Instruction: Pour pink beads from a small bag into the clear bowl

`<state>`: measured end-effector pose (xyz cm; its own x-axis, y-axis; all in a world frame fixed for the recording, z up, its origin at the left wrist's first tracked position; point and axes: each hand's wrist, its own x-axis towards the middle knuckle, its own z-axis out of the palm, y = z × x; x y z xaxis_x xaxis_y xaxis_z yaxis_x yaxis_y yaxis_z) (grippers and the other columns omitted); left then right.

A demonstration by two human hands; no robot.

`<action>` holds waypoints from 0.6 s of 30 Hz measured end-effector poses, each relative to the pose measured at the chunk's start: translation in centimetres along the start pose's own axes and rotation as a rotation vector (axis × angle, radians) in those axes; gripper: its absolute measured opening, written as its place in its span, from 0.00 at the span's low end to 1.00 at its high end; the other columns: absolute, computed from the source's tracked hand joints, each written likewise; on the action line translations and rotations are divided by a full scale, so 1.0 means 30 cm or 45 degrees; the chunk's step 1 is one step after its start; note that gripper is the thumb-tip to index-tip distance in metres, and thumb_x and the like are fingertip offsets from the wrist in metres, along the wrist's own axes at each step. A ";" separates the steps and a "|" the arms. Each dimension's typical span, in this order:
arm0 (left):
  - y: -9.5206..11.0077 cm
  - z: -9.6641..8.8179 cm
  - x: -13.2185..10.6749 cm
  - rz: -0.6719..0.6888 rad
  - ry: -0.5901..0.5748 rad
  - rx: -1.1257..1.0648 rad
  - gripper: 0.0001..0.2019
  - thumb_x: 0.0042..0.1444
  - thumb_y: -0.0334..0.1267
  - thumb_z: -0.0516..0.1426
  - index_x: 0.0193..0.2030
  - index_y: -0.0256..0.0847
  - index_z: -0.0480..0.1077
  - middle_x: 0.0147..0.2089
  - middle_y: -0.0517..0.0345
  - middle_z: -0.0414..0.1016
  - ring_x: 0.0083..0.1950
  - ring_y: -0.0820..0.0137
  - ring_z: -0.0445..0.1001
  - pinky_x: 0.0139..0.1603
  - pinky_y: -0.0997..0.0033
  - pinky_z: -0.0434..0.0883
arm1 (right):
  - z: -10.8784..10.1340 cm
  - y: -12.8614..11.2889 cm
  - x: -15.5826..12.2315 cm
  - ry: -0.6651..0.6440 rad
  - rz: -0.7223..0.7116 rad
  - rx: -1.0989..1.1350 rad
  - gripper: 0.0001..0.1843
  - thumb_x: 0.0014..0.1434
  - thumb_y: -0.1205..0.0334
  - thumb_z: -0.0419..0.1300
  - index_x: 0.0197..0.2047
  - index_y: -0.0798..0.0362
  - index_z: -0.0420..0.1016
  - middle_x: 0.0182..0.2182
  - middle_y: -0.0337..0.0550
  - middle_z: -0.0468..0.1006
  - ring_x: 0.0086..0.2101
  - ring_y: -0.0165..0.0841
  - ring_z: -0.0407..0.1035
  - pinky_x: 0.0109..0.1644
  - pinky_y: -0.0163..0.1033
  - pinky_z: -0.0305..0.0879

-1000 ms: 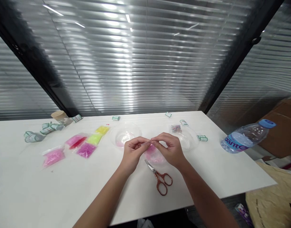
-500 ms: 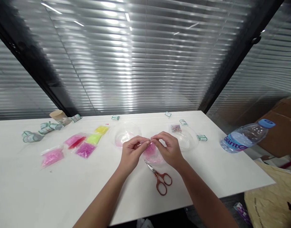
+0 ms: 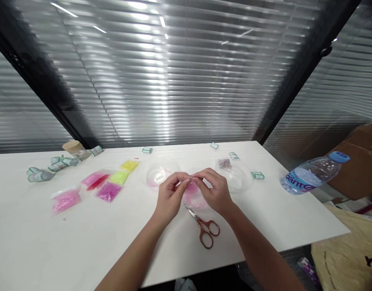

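Right hand [image 3: 216, 191] apparently closer to left hand [image 3: 170, 196]

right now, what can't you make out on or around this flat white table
All in the head view:
- Whatever the bare left hand and bare right hand may pinch: too small, fingers cover it.
- Whether the clear, pink-filled plastic container is dish or bag: hands partly cover it.
- Pieces in the small multicoloured plastic packet: too small.
- Black lettering on the crumpled tan paper bag: cut by the right edge.
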<state>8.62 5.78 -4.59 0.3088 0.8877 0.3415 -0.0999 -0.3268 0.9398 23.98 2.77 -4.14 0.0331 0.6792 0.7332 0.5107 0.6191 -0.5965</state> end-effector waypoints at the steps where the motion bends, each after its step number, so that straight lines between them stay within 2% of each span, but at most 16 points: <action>1: -0.001 0.002 0.000 0.024 0.005 0.010 0.05 0.60 0.38 0.58 0.36 0.41 0.73 0.38 0.57 0.74 0.41 0.71 0.71 0.41 0.74 0.68 | 0.000 0.002 0.000 -0.005 -0.030 -0.012 0.06 0.61 0.69 0.59 0.38 0.51 0.76 0.30 0.42 0.78 0.33 0.34 0.71 0.37 0.41 0.68; 6: -0.012 0.009 0.001 0.201 0.004 0.102 0.04 0.61 0.35 0.56 0.35 0.41 0.71 0.42 0.54 0.70 0.47 0.67 0.71 0.46 0.68 0.69 | -0.010 0.004 0.005 -0.084 -0.131 -0.070 0.05 0.61 0.69 0.59 0.39 0.49 0.74 0.33 0.42 0.79 0.35 0.35 0.72 0.43 0.44 0.68; 10: -0.027 0.011 0.000 0.269 0.026 0.146 0.04 0.61 0.34 0.56 0.37 0.41 0.72 0.41 0.53 0.70 0.48 0.65 0.72 0.47 0.65 0.70 | -0.016 0.002 0.006 -0.117 -0.178 -0.141 0.06 0.60 0.70 0.59 0.39 0.50 0.72 0.33 0.42 0.77 0.36 0.35 0.71 0.44 0.45 0.66; 18: -0.005 -0.010 0.010 0.247 0.009 0.130 0.05 0.55 0.34 0.61 0.39 0.42 0.75 0.43 0.52 0.74 0.48 0.65 0.72 0.46 0.66 0.71 | -0.019 0.011 0.007 -0.125 -0.292 -0.330 0.08 0.62 0.73 0.53 0.39 0.50 0.67 0.33 0.43 0.75 0.35 0.36 0.69 0.43 0.46 0.63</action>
<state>8.44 6.20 -4.60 0.2862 0.8074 0.5160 -0.0605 -0.5222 0.8507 24.65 2.89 -3.99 -0.1839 0.5765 0.7962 0.6966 0.6479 -0.3082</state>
